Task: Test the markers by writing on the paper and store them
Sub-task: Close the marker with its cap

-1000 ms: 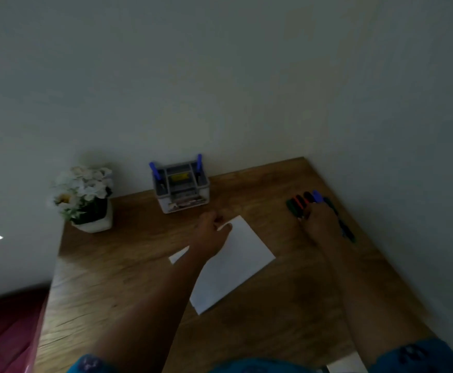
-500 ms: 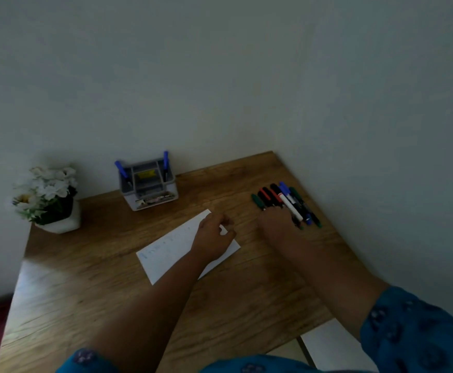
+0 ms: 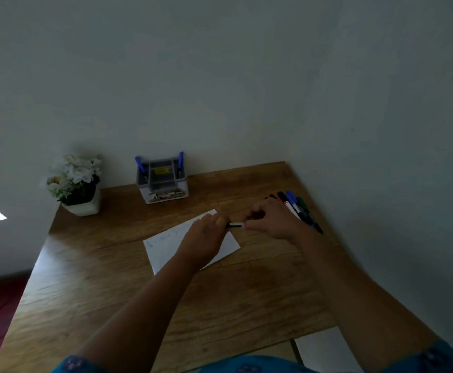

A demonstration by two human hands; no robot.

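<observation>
Above the paper (image 3: 166, 242), near its right edge, I see both hands meet on 1 marker (image 3: 235, 225): the left hand (image 3: 206, 235) is clamped on one end, the right hand (image 3: 269, 220) on the other, a hold that suits pulling the cap for a test stroke. Remaining markers (image 3: 296, 208) lie bunched on the table (image 3: 246, 292) just beyond the right hand, within reach. 2 blue markers stand in the organizer (image 3: 162, 180) by the wall, presumably the storage point.
</observation>
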